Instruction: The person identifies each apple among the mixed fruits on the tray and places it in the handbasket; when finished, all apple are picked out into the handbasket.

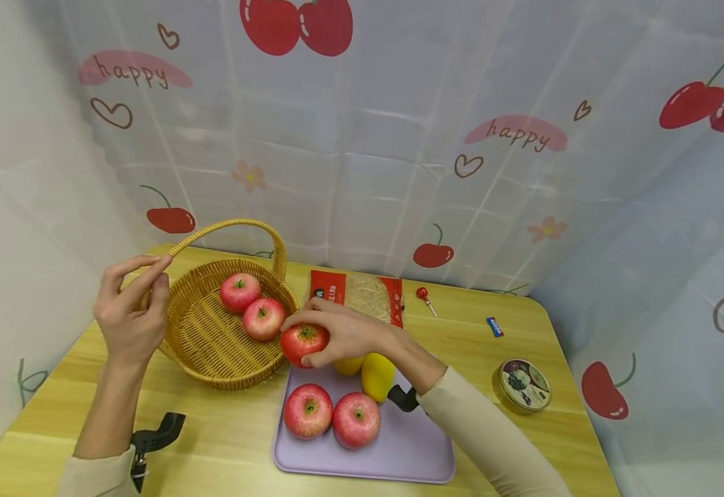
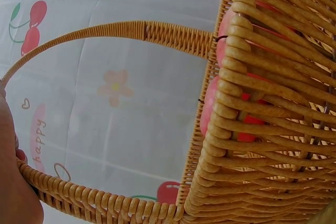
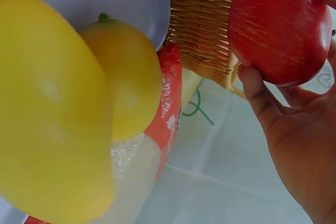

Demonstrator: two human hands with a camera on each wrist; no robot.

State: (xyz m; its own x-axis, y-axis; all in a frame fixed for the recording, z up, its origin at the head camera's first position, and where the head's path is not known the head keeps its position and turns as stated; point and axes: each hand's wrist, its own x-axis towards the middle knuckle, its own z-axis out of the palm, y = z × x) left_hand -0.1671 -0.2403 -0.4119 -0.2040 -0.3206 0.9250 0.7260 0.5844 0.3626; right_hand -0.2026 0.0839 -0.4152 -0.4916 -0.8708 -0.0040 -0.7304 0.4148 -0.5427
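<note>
In the head view my left hand pinches the arched handle of a woven wicker basket. Inside the basket lie two pink-red apples, one apple behind the other apple. My right hand grips a red apple by its sides, held above the tray's far left corner and close to the basket's right rim. On the lilac tray sit two more apples and two yellow fruits, one of them a mango-like fruit; the other yellow fruit is partly hidden in the head view.
Behind the tray lies a red-and-clear food packet. Farther right are a red lollipop, a small blue wrapped sweet and a round tin. A printed curtain hangs along the table's back edge.
</note>
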